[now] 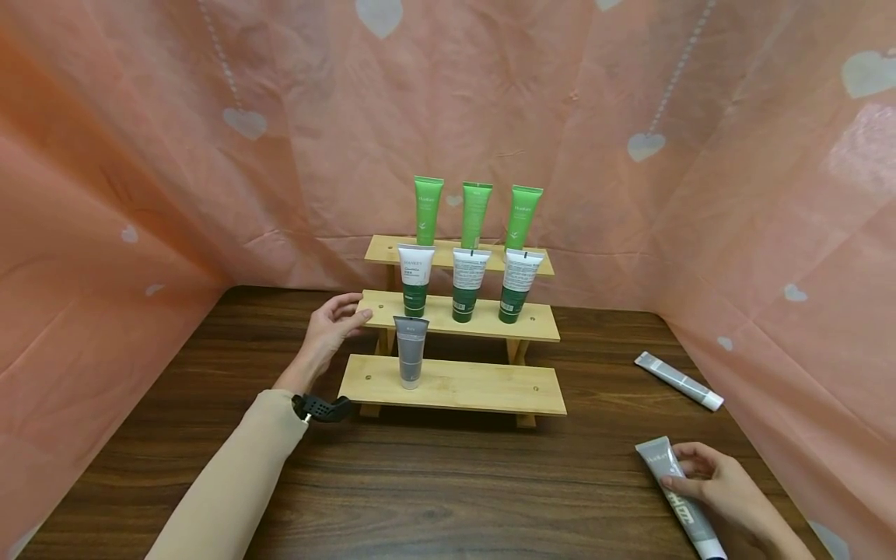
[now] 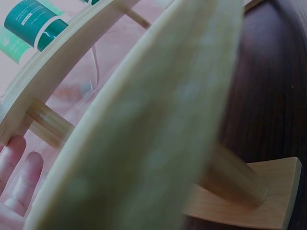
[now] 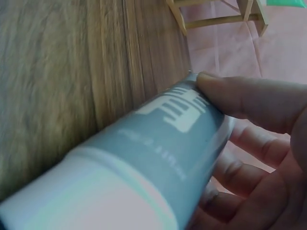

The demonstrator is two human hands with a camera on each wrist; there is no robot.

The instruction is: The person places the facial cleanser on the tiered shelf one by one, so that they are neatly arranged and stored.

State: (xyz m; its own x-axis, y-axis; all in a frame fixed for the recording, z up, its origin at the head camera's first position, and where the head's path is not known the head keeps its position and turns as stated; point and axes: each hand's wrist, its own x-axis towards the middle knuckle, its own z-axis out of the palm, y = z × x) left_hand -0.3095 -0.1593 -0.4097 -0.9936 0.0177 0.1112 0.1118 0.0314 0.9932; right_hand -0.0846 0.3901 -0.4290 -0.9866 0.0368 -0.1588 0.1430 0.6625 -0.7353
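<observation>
My right hand (image 1: 728,486) holds a grey squeeze tube (image 1: 675,490) with a white cap between thumb and fingers, at the table's right front. The right wrist view shows the tube's white cap end (image 3: 91,196) close up, with the thumb on its side. My left hand (image 1: 332,327) touches the left end of the middle shelf of a three-step wooden rack (image 1: 483,385); its fingertips (image 2: 13,143) meet the wood. A grey tube (image 1: 411,351) stands cap down on the bottom shelf, left of its middle. Another grey tube (image 1: 679,381) lies on the table at right.
Three white-and-green tubes (image 1: 467,284) stand on the middle shelf, three bright green tubes (image 1: 475,214) on the top one. A pink curtain (image 1: 532,101) with white hearts surrounds the dark wood table (image 1: 420,490) at the back and sides.
</observation>
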